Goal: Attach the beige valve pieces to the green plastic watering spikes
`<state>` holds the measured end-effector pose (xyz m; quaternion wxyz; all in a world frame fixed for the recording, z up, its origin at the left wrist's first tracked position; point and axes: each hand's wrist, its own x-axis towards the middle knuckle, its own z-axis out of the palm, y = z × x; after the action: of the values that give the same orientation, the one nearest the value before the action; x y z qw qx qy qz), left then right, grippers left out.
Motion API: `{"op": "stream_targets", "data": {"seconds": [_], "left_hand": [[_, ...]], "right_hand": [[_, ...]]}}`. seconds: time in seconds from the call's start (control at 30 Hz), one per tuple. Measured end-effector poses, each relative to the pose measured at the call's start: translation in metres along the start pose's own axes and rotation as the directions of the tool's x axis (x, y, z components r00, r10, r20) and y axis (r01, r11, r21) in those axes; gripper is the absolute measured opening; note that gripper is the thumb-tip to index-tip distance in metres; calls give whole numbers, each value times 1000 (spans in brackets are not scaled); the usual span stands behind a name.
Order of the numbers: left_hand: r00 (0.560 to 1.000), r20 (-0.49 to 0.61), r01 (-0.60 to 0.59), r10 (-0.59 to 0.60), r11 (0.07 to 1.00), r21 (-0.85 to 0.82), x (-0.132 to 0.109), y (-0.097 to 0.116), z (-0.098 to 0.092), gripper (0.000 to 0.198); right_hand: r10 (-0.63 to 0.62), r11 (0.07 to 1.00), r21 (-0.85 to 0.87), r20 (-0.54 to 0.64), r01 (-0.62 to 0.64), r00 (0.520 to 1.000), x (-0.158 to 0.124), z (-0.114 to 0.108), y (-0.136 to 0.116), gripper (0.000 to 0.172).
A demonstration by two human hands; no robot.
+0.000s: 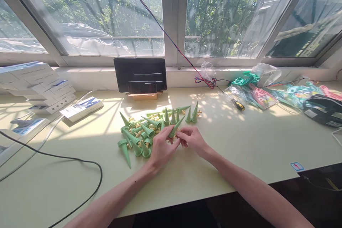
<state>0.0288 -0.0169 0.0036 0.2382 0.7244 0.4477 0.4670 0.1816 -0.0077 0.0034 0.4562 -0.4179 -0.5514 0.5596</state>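
My left hand (163, 148) is closed around the wide end of a green plastic watering spike (176, 127), whose point tilts up and to the right. At that wide end, the fingers of my right hand (192, 138) are pinched together; a bit of a small cream-coloured piece (175, 136) shows there, mostly covered by fingers. Beside my left hand lies a loose pile of similar green spikes (130, 136), with small cream pieces among them. Several spikes stand point up behind my hands, including a pair (194, 112) at the right.
A dark tablet (140, 71) leans on a cardboard stand, a phone (142, 87) before it. White boxes (45, 85) are stacked at the left, near a black cable (88, 162). At the right lie a screwdriver (238, 104), bagged pink and green items (263, 96) and a black pouch (324, 110).
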Motion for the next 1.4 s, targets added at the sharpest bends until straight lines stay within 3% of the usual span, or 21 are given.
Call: {"op": "stream_targets", "data": {"seconds": [0.57,1.07,1.4], "left_hand": [[996,37,-78,75,993,90,2,-3,-3,40],[999,18,-51,50,996,68,2,0,-2,32],[997,18,-81,80,994,68,2,0,-4,42]], "right_hand": [[-232,922,-329,-39,206,972,-8,4,-5,31],[-5,999,39,12,4,1000,0,1,0,29],[-135,985,-114,-13,133,991,-5,4,-3,30]]}}
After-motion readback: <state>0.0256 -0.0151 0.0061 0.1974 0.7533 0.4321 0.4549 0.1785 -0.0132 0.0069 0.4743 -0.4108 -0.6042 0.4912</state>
